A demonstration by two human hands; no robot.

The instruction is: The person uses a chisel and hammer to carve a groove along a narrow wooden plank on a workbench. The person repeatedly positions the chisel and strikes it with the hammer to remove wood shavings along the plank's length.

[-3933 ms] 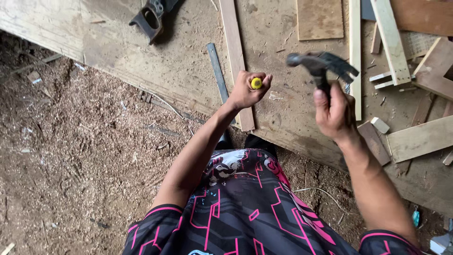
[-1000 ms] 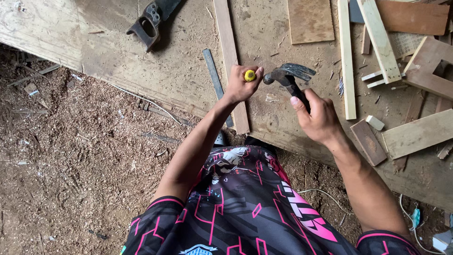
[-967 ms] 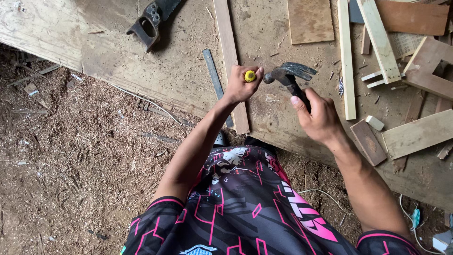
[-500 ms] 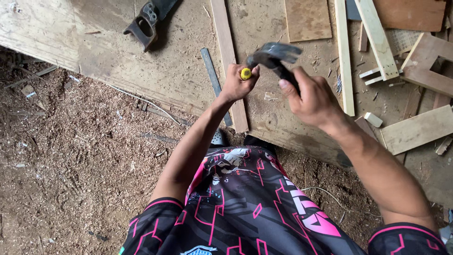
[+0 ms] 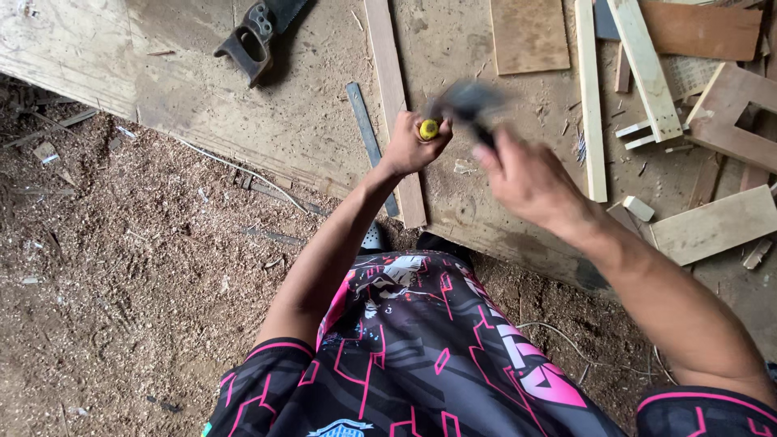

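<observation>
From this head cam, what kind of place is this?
Most likely a rough carpentry work spot, maybe open-air. A handsaw lies on a worn plywood board, wood offcuts are scattered at the right, and sawdust-covered ground lies beside the board. The right hand swings a blurred hammer.

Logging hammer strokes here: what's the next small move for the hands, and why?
Probably finish the stroke: bring the hammer down onto the yellow-capped tool. The right hand is motion-blurred with the hammer head close beside the cap, and the left hand holds the tool upright over the wooden strip.
</observation>
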